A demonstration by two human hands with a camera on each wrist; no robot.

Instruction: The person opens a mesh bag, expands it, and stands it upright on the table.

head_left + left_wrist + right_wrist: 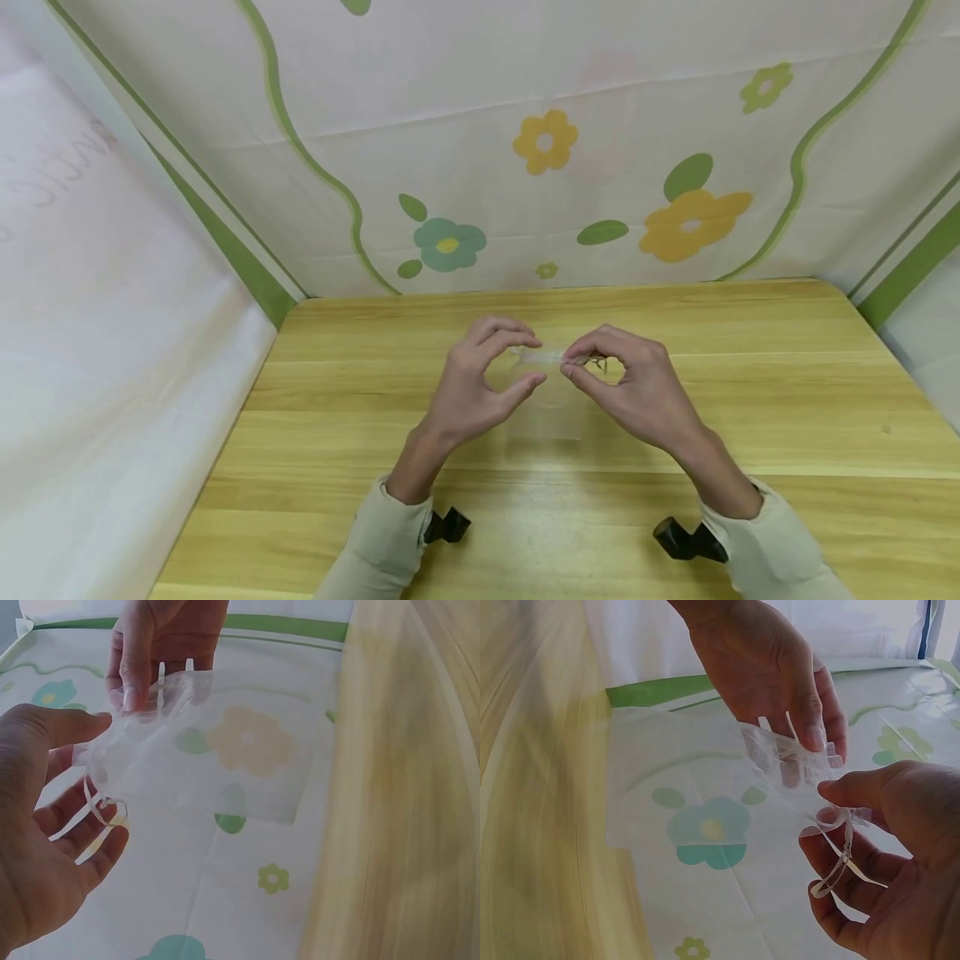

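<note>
A sheer, whitish drawstring pouch [546,417] hangs above the wooden table, its gathered mouth at the top. My right hand [630,379] pinches the right end of that mouth between thumb and fingertips. A thin cord loop [846,851] dangles by the right fingers. My left hand [476,379] is at the pouch's left end, thumb and fingers spread apart with a visible gap between them. In the left wrist view, another cord loop [91,796] hangs close to the left fingers. The see-through body [255,761] of the pouch hangs flat, and no contents show in it.
The wooden table [300,500] extends below both hands. A white cloth [465,100] printed with flowers stands behind it, and another white cloth [112,333] hangs along the left side. Black wrist mounts [448,526] stick out from the beige sleeves [382,537].
</note>
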